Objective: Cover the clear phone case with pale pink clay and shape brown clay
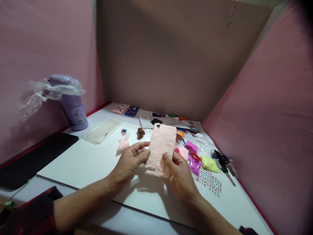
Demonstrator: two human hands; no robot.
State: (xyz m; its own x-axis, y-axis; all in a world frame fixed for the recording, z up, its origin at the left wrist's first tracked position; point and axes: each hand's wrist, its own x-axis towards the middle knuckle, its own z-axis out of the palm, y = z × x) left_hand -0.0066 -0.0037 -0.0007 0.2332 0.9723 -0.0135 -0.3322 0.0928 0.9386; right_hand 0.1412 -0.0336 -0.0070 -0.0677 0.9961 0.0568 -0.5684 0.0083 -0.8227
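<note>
Far left, near edge: a flat black slab-like device (36, 156) lies partly on the white surface (80, 163). Behind it, by the left pink wall, a lilac plastic tumbler (74, 109) stands upright with crinkled clear plastic film (46, 93) draped over its lid. Just right of the tumbler, a clear transparent phone case (102, 130) lies flat. Further right are a small clear bag of pale pink clay (123, 143) and a brown clay lump (140, 133), apart from each other, both beyond the left hand.

Left hand (130, 163): the grip pinches the left long edge of the pale pink phone case with a lumpy clay-like coating (161, 147), thumb above, fingers curled alongside. The case is held above the surface at centre, tilted toward the camera, lens cut-out at its far end.

Right hand (179, 176): the grip is closed on the near right corner of the same case, thumb pressed on its face, fingers behind.

Right of the hands, on the surface: a magenta clay packet (192, 147) and a yellow-green clay packet (209, 164). A sheet of small coloured gem stickers (210, 182) lies nearer. Dark-handled metal items (221, 160) lie near the right wall; cannot tell whether they are keys or scissors.
</note>
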